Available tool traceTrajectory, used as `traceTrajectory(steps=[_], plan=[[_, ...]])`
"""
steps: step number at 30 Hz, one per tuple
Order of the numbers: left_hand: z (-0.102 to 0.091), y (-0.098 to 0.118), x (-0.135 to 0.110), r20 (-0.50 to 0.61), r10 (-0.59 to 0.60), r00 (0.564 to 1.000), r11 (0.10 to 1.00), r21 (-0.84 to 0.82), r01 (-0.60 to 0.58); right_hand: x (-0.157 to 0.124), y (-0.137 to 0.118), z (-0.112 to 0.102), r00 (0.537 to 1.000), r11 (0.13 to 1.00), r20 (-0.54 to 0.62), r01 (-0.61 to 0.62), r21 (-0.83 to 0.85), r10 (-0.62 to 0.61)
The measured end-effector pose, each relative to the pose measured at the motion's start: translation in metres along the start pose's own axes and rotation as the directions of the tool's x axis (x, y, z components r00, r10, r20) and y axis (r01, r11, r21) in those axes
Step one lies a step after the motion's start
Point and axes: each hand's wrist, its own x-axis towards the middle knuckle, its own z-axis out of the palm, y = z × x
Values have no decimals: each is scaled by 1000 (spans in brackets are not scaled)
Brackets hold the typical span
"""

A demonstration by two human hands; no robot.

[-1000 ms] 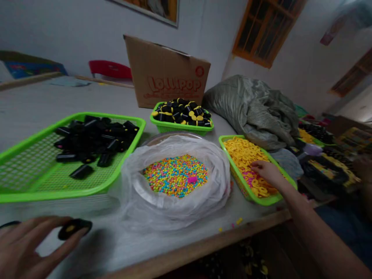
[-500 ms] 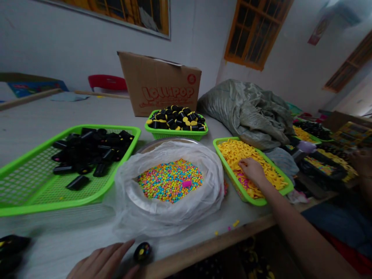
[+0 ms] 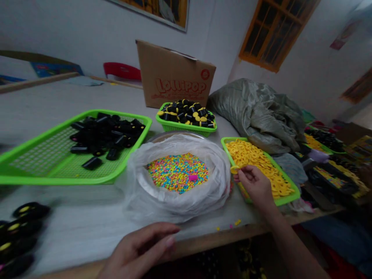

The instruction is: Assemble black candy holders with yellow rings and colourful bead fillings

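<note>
From my distant place I saw the right hand (image 3: 254, 188) at the near left side of a green plastic basket (image 3: 295, 190) with an oblong shape. Its thumb and forefinger were pinching a thin yellow round piece (image 3: 235, 169), which was above the left rim of this basket. Many flat yellow ring-like pieces (image 3: 247, 153) were lying inside the same basket.

The left hand (image 3: 139, 248) was low in my view, at the wooden front edge of the grey-white table (image 3: 78, 213). Its fingers were bent, with the thumb close to the forefinger; I could not tell whether they were grasping something.

Between the hands and farther back, a whitish translucent plastic bag (image 3: 180, 207) was open, and it contained small multicoloured balls (image 3: 171, 170). One bright pink cylinder piece (image 3: 193, 178) was lying on top of them.

To the left I saw a large green mesh basket (image 3: 116, 177) with black shiny cylinders (image 3: 99, 135) in it. Nearer to me, some black round pieces with yellow spots (image 3: 24, 228) were standing blurred at the left border. Behind the bag was a small green basket (image 3: 186, 128), heaped with black cylinders with yellow caps (image 3: 188, 112).
</note>
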Motion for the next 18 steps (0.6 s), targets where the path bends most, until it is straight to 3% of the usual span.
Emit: traceTrajectory(steps=[1, 2, 4, 6, 8, 12, 14, 16, 18], plan=[[9, 9, 1, 72, -73, 995, 981, -177, 85, -19, -19, 11, 981, 982, 38, 188, 8, -188], [16, 15, 3, 145, -111, 983, 920, -359, 156, -38, -35, 20, 926, 928, 75, 371, 10, -371], [23, 20, 8, 247, -139, 959, 743, -614, 266, -71, -58, 34, 758, 774, 173, 631, 48, -629], [23, 16, 10, 289, -142, 947, 607, -730, 314, -92, -67, 43, 634, 673, 254, 732, 110, -731], [20, 10, 8, 283, -155, 947, 557, -766, 320, -101, -67, 48, 597, 658, 302, 734, 170, -744], [14, 2, 1, 208, -167, 964, 601, -754, 266, -99, -65, 50, 605, 717, 391, 632, 293, -694], [15, 2, -1, 141, -154, 978, 674, -709, 209, -98, -69, 52, 644, 762, 408, 545, 350, -647], [16, 3, -3, 53, -122, 991, 781, -611, 129, -101, -74, 56, 746, 822, 377, 400, 405, -549], [16, 5, -6, -26, -49, 998, 901, -432, 33, -106, -79, 63, 865, 868, 361, 154, 472, -349]])
